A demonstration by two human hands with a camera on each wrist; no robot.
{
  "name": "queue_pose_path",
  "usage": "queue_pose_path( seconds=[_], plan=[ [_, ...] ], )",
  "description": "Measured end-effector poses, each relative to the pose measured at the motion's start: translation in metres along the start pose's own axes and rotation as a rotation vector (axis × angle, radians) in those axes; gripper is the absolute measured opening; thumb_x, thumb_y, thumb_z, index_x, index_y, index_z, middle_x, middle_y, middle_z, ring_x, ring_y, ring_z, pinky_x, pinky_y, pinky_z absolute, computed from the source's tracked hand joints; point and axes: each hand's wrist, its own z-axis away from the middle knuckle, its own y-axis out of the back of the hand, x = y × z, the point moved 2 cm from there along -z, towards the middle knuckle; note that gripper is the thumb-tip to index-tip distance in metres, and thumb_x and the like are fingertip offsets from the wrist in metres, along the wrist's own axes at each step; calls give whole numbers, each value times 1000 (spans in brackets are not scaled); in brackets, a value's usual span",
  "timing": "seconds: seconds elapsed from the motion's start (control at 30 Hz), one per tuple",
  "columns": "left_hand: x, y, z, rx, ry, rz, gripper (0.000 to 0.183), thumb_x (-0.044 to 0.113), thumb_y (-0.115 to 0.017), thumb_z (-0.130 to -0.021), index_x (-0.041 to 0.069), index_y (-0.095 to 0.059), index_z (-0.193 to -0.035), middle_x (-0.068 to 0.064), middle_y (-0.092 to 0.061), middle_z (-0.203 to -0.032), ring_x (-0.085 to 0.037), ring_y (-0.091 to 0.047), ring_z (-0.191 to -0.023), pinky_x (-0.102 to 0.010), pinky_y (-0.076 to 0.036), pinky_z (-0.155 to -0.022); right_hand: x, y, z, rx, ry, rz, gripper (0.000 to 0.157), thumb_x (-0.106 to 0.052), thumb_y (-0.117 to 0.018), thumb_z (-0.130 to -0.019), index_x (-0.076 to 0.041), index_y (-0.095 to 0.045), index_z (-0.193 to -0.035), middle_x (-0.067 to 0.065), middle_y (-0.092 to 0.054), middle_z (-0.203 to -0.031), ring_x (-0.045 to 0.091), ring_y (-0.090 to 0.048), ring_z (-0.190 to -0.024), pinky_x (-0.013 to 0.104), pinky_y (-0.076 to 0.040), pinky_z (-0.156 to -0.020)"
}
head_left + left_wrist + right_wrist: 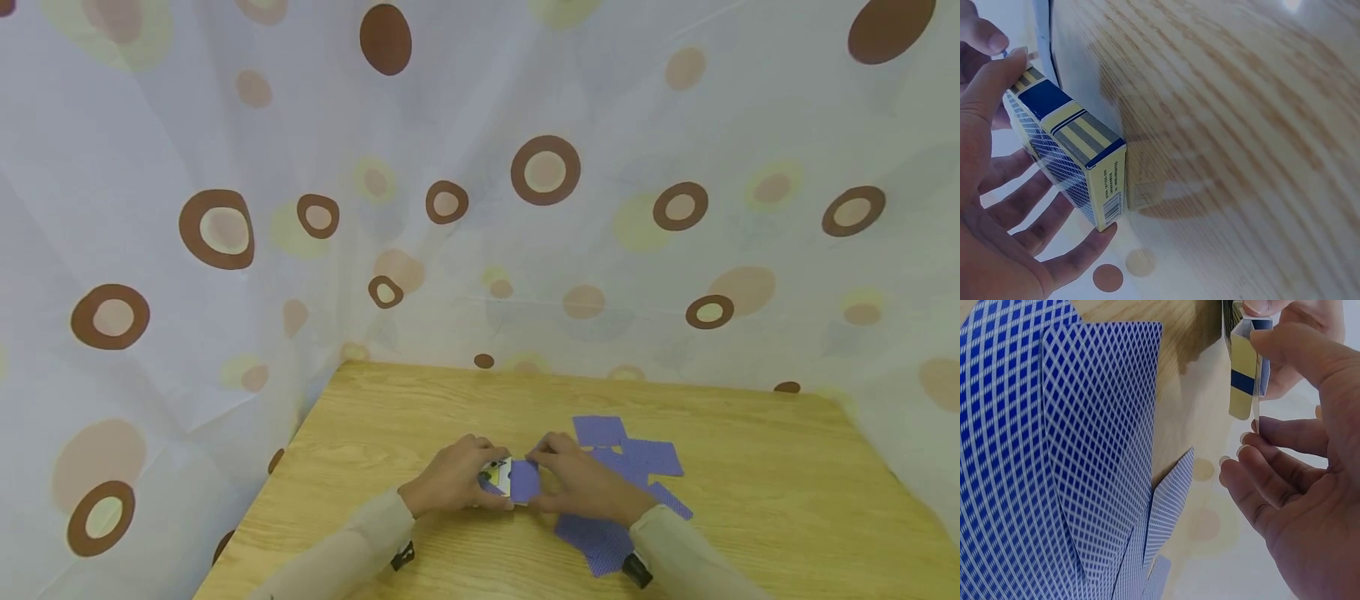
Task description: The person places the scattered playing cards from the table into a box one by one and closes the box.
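Observation:
My left hand (456,475) grips a playing card box (1063,140) by its edges, thumb on one narrow side and fingers on the other. Blue and cream stripes and a barcode mark the box in the left wrist view. At its open end, a cream and blue flap (1242,378) sticks out towards my right hand (583,485). That hand pinches a blue-backed playing card (525,482) between thumb and fingers, right at the box's mouth. In the right wrist view the card shows almost edge-on; how many cards are held I cannot tell.
Several blue-checked playing cards (1104,425) lie spread face down on the wooden table (405,400), beneath and beyond my right forearm. A white curtain (465,100) with brown and yellow spots hangs behind the table and along its sides.

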Motion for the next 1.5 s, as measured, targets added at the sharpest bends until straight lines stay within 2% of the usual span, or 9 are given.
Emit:
queue_pose_path(
  seconds=[0.17, 0.3, 0.43, 0.63, 0.87, 1.03, 1.13, 1.3, 1.5],
  plan=[
    [1, -3, 4, 6, 7, 12, 78, 66, -77, -81, 17, -64, -141, -2, -64, -129, -14, -55, -106, -26, -50, -77, -2, -7, -2, 14, 21, -2, 63, -36, -82, -89, 1, -63, -137, 3, -50, -120, 18, -54, -103, 32, -52, -84],
    [1, -5, 4, 14, 5, 20, 78, 66, -77, -82, 16, -64, -140, -2, -64, -130, -12, -54, -105, -23, -47, -75, -5, -9, -2, 53, 33, 8, 66, -38, -83, -88, 4, -63, -134, 4, -51, -118, 19, -53, -101, 32, -52, -82],
    [1, -5, 2, 17, -4, 19, 78, 67, -76, -82, 16, -64, -141, -2, -64, -131, -12, -54, -105, -22, -47, -75, -6, -10, -2, 92, 3, 29, 70, -44, -84, -85, 6, -65, -130, 4, -52, -116, 16, -52, -100, 33, -52, -83],
    [2, -4, -2, 24, -32, 5, 78, 67, -75, -83, 15, -64, -139, -3, -65, -130, -12, -54, -104, -21, -47, -74, -4, -9, 0, 92, -52, -7, 72, -53, -80, -84, 2, -67, -128, 2, -52, -118, 21, -57, -102, 38, -54, -85],
    [3, -3, -1, 27, -33, 1, 77, 66, -76, -83, 15, -64, -140, -3, -65, -130, -14, -56, -106, -22, -49, -75, -1, -11, -1, 92, -80, -29, 70, -51, -81, -85, -1, -64, -132, 4, -52, -119, 22, -59, -102, 39, -54, -85],
    [3, -4, -1, 23, -23, 9, 78, 67, -75, -82, 15, -64, -140, -3, -65, -130, -13, -55, -105, -22, -48, -76, 0, -13, 1, 89, -68, -59, 69, -49, -80, -87, -6, -61, -137, 4, -54, -118, 20, -58, -101, 39, -52, -84],
    [3, -4, 0, 16, -16, 10, 79, 67, -75, -83, 15, -63, -142, -3, -64, -131, -14, -55, -107, -24, -50, -79, 2, -11, 5, 91, -62, -101, 69, -50, -76, -91, -4, -59, -140, 9, -54, -122, 22, -58, -101, 39, -52, -82],
    [3, -2, 1, 13, -8, 25, 79, 66, -75, -83, 15, -62, -142, -3, -64, -132, -16, -56, -109, -27, -51, -81, 18, 1, 18, 123, -71, -68, 59, -46, -70, -97, -7, -59, -141, 10, -56, -120, 24, -59, -102, 40, -53, -79],
    [1, 0, 1, 31, -14, 33, 78, 64, -77, -83, 14, -63, -141, -4, -64, -131, -17, -57, -111, -29, -51, -82, 53, 18, 42, 140, -130, -5, 56, -40, -75, -95, -6, -62, -137, 8, -58, -124, 28, -58, -113, 47, -53, -89]
  ],
)
